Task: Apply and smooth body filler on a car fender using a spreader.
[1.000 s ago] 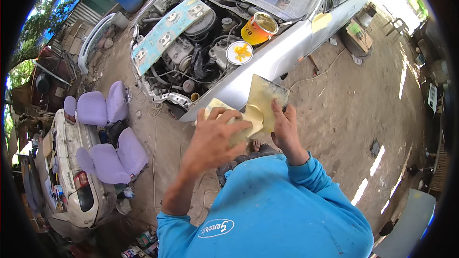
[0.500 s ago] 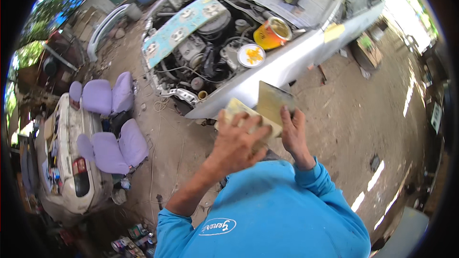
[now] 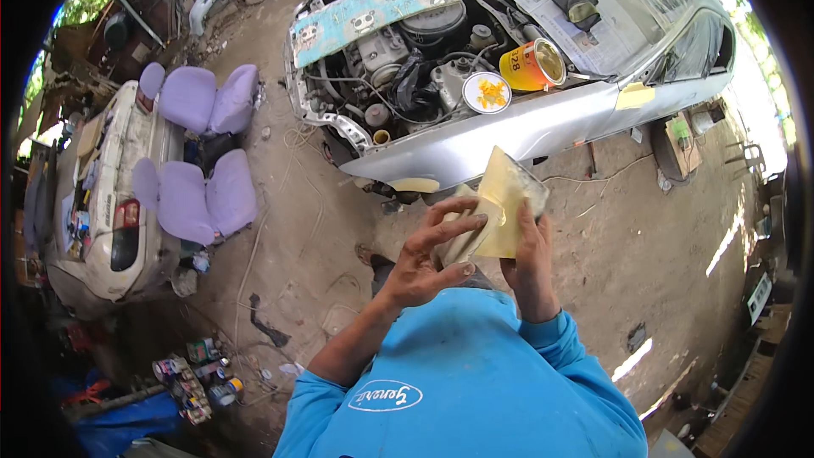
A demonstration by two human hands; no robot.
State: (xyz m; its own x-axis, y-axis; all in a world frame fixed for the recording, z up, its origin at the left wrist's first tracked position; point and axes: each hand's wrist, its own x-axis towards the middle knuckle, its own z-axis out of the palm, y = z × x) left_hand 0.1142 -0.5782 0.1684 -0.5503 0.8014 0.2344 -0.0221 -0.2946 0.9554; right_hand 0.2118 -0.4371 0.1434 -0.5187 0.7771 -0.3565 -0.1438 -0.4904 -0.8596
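In my right hand (image 3: 531, 261) is a thin square plate (image 3: 505, 182), yellowish with a darker far edge, held tilted with the thumb on its face. A pale smear of paste shows on it. My left hand (image 3: 420, 261) is curled around a second pale flat piece (image 3: 460, 246), perhaps a spreader, which meets or overlaps the plate's left side. The fingers partly hide it. Beyond my hands, a silver car fender (image 3: 449, 148) bears a pale yellow filler patch (image 3: 414, 184).
An orange and yellow can (image 3: 521, 68) and a white lid with yellow-orange paste (image 3: 475, 103) stand along the engine bay. A turquoise board (image 3: 339, 34) lies across it. Purple seats (image 3: 186, 195) stand beside a white car rear section (image 3: 106, 229) at left. A cable (image 3: 292, 153) trails over the ground.
The plate in my right hand has tilted, now showing its yellowish face. My left hand has turned, its fingers now pointing towards the plate. The view has shifted, bringing more ground into sight.
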